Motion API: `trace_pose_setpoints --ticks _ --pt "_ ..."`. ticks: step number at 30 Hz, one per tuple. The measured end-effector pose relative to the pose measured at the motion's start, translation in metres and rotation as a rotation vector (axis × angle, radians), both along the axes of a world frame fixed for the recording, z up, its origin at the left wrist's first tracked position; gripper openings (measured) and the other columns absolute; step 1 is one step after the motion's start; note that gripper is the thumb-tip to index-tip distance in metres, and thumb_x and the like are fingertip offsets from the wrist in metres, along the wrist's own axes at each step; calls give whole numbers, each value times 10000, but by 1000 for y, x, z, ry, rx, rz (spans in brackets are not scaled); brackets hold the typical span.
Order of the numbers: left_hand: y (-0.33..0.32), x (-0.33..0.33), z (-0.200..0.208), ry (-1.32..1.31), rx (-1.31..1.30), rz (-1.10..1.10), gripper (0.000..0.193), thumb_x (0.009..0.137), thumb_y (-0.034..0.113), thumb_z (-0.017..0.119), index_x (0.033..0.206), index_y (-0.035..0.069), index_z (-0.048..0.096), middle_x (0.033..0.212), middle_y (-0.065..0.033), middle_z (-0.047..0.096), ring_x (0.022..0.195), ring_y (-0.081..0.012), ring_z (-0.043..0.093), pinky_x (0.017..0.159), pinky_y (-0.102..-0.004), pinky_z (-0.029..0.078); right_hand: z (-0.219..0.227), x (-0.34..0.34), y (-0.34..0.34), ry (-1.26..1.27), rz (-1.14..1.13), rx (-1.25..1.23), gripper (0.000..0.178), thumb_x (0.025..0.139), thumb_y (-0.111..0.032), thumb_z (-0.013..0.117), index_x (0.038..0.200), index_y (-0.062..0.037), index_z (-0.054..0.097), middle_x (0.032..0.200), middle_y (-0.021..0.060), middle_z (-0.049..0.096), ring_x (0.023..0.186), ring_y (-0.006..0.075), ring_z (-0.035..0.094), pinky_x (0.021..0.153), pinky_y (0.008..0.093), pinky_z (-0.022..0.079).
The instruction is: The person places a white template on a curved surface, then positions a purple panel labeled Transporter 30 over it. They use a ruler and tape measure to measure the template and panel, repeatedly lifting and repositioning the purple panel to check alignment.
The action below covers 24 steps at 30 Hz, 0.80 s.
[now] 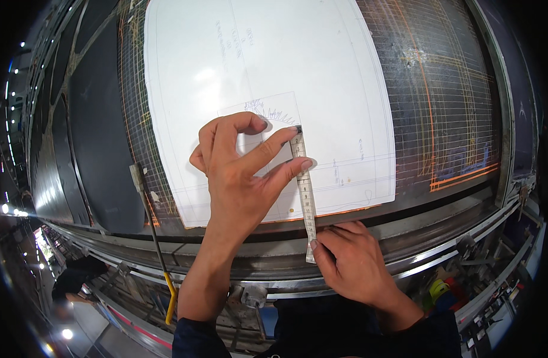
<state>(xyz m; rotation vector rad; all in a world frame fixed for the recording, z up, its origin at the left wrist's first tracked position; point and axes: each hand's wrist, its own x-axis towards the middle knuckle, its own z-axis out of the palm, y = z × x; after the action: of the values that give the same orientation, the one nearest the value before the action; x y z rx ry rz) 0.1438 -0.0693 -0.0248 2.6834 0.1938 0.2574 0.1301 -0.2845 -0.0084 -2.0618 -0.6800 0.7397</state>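
Observation:
A pale, flexible measuring tape (307,203) runs lengthwise over a white sheet (345,101) with thin pencil lines and a hatched, curved mark. My left hand (241,161) is over the sheet, its index fingertip pressing the tape's dark end and its thumb on the tape a little nearer to me. The other left fingers are bent and hold nothing. At the table's near edge, my right hand (351,256) pinches the tape's lower part between thumb and curled fingers. The tape hangs slightly past the sheet's edge there.
The sheet lies on a dark table (426,89) covered in orange and yellow grid lines. Black sheet material (98,119) is at the left. A thin rod tool with a yellow handle (170,298) crosses the metal near rail (405,262). Another person (77,277) is at lower left.

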Motion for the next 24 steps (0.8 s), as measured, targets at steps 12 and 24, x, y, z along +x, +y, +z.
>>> trace_pose_setpoints --ticks 12,24 --pt "4 -3 -19 -171 -73 -41 450 663 314 954 1074 175 837 1125 -34 589 1098 -226 548 884 -363 533 -1 -4 2 56 -14 -132 121 953 -103 622 941 -28 716 859 158 683 855 377 644 762 460 510" --pt "5 -5 -24 -219 42 -71 439 702 387 932 1094 216 835 1165 5 584 1123 -209 516 941 -370 452 2 -1 4 117 -21 -174 164 948 -121 618 849 -4 677 804 203 664 825 417 639 724 509 501"
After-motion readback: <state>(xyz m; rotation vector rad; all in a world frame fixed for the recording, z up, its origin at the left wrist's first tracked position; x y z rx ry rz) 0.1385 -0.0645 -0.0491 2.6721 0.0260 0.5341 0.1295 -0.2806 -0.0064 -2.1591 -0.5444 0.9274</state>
